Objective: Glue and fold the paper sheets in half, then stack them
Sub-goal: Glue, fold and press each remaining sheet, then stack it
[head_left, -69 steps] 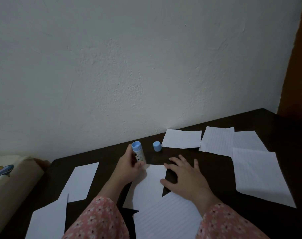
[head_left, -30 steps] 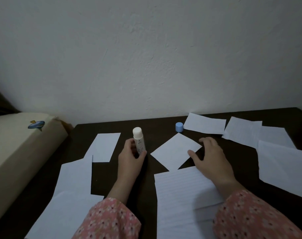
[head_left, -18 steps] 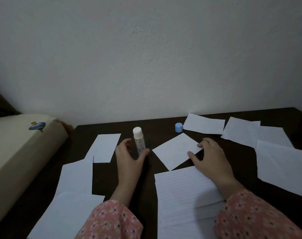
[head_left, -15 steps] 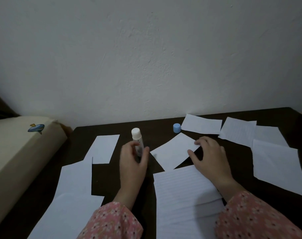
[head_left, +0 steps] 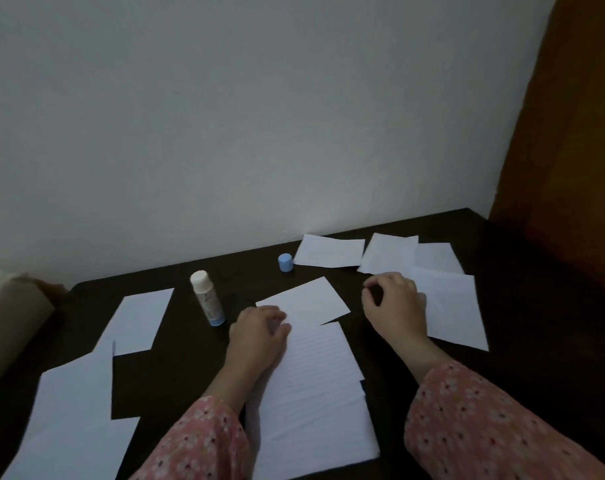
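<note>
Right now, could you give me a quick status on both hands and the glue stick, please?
Left hand resting on small sheet, holding nothing. Right hand loosely curled, empty. Glue stick upright, uncapped; cap apart.

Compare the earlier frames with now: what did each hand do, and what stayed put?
The left hand let go of the glue stick and moved right onto the folded sheet. The right hand left that sheet and moved right toward the unfolded sheet. The blue cap stayed put.
</note>
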The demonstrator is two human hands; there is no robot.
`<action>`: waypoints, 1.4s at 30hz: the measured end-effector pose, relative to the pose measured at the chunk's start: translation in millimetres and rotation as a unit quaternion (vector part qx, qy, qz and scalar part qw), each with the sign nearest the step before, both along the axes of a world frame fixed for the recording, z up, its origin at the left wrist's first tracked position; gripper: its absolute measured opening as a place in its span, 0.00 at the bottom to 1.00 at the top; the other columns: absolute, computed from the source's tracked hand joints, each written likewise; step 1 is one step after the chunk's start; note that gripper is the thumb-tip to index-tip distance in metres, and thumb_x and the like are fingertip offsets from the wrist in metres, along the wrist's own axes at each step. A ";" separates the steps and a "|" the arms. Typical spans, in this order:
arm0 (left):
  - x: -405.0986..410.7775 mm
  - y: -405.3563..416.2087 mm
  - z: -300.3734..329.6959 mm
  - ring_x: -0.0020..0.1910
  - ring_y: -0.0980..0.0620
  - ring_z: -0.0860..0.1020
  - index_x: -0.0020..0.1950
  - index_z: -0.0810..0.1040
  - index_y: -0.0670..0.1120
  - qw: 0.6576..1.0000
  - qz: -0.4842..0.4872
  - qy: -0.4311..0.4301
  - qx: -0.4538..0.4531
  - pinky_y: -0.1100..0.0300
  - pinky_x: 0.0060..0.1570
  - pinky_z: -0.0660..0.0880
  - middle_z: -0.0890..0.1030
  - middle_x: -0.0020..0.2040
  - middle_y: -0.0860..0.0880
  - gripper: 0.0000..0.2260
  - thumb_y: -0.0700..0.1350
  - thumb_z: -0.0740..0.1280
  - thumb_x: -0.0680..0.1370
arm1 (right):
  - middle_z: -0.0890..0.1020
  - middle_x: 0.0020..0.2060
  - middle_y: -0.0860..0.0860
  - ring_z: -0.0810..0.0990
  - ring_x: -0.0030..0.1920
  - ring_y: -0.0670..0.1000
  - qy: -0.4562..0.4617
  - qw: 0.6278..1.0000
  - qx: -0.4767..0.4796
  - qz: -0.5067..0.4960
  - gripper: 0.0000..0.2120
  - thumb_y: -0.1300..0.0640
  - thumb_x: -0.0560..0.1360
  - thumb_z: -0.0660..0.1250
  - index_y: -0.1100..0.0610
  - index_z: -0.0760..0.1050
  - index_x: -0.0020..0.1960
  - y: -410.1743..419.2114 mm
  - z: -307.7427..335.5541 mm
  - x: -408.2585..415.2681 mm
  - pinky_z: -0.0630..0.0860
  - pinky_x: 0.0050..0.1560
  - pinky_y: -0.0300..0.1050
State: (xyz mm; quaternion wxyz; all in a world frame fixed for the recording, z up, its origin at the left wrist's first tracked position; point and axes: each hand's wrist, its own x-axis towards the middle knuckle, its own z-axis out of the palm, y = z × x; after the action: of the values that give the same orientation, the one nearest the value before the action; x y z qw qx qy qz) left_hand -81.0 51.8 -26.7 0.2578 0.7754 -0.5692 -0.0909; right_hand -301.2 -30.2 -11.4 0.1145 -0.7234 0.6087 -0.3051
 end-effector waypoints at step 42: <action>19.0 -1.6 2.2 0.72 0.45 0.60 0.70 0.71 0.52 0.998 0.000 0.039 0.057 0.43 0.70 0.59 0.66 0.74 0.54 0.22 0.54 0.68 0.76 | 0.77 0.62 0.48 0.70 0.64 0.50 -0.009 0.998 0.008 -0.062 0.18 0.56 0.79 0.63 0.50 0.71 0.69 23.0 1.4 -51.1 0.65 0.65 0.47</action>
State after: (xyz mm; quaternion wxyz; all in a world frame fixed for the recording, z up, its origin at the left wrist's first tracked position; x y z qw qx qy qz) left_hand -62.0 50.1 -24.4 0.2357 0.7845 -0.5527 -0.1536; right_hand -352.3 -7.2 -10.1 0.1068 -0.6806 0.6538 -0.3129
